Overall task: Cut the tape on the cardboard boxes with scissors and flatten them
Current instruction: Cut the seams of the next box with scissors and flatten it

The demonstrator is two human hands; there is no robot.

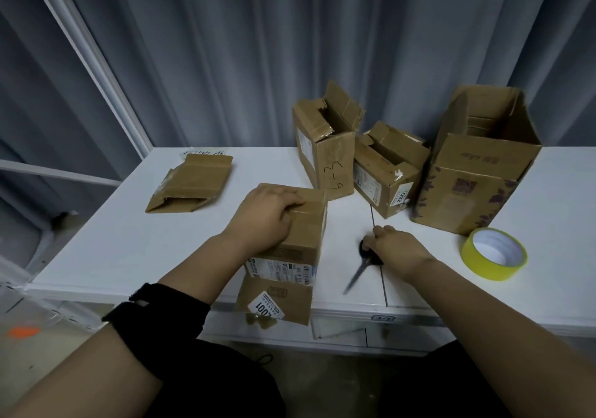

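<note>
white table [129, 240] before grey curtains [225, 46] (tape roll [490, 270] at right), left grip [267, 217] around taped box [306, 233], right grip [396, 246] around scissors [358, 274]

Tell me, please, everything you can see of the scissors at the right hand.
The scissors have black loop handles and slim grey metal-looking blades, blurred here. The blades look closed and point toward the person, slightly left, tip near the front edge of the table. The right hand curls its fingers round the handles. Whether the blades rest on the tabletop or hover above cannot be told.
</note>
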